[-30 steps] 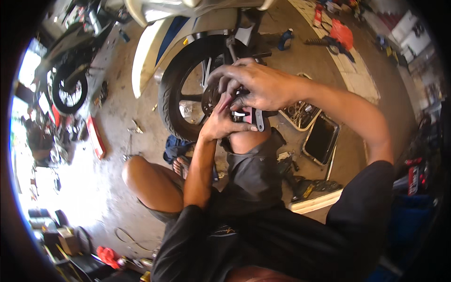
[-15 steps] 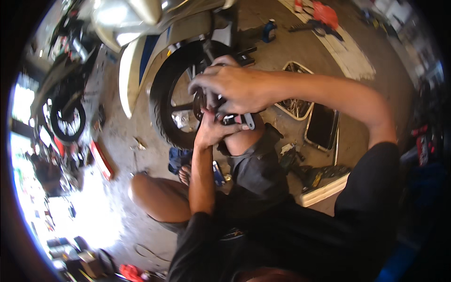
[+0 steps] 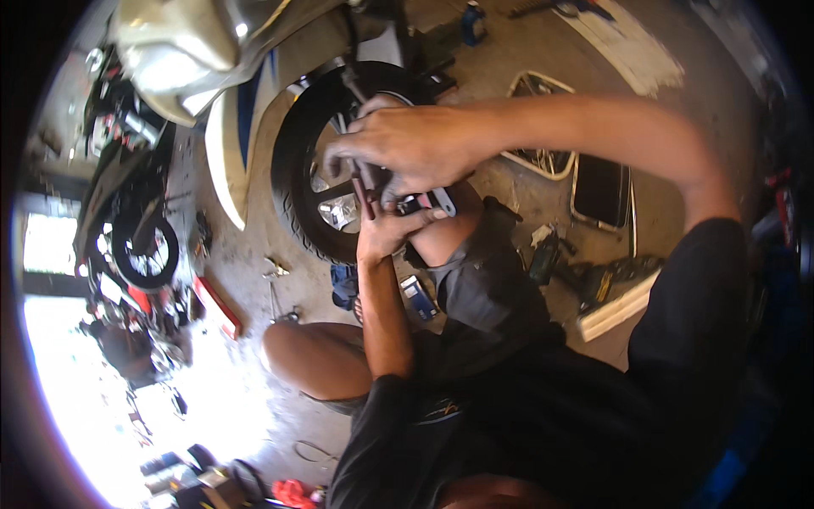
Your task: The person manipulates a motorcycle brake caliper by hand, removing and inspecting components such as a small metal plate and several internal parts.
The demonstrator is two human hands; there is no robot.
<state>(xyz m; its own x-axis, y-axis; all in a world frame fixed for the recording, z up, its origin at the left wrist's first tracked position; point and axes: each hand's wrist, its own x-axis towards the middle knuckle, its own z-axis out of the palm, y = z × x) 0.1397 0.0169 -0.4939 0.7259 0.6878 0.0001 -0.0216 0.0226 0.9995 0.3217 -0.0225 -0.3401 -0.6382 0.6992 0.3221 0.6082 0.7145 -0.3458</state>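
Gripping from above, the right hand (image 3: 415,148) is curled down over a dark slim tool (image 3: 366,182), fingers closed round its shaft so it can be steered against the wheel hub. From below, the left hand (image 3: 392,229) is brought up to meet it, fingers closed under a silver wrench (image 3: 428,202) whose pale head pokes out to the right; the two hands are pressed almost together, one steadying while the other bears down, it seems. What exactly is being turned is hidden by the knuckles. Just behind the hands the front wheel (image 3: 318,165) of a scooter is seen, black tyre upright, spokes showing, with the cream and blue fender (image 3: 229,144) curving over it. The bent knee (image 3: 462,237) is tucked right under the hands, probably as a brace. Further out, a red bar (image 3: 216,305) and small parts are scattered on the concrete floor (image 3: 280,254), a wire basket (image 3: 538,157) and a dark tray (image 3: 600,191) are lying well to the right, and another motorcycle (image 3: 136,229) is parked off to the left.
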